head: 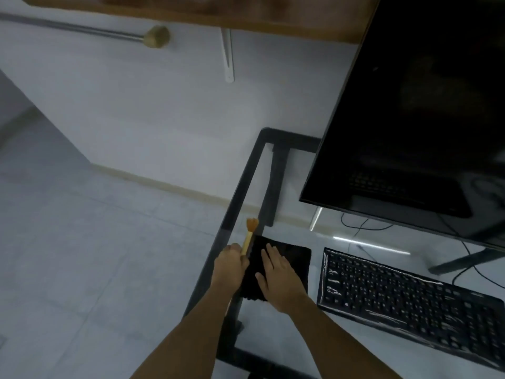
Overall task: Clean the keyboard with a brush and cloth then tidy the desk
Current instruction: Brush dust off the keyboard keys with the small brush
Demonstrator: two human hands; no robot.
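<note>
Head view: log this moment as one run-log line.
left hand: grips wooden brush | right hand: flat on folded black cloth | black keyboard: untouched

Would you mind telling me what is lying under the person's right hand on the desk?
The right hand rests flat on a folded black cloth on the glass desk. Anything beneath the cloth is hidden.

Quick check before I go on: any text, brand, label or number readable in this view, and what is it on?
None can be read.
keyboard: pale key legends show, too small and blurred to read.
monitor: screen dark, no logo legible.
cloth: plain black, no label seen.
brush: no marking visible.
</note>
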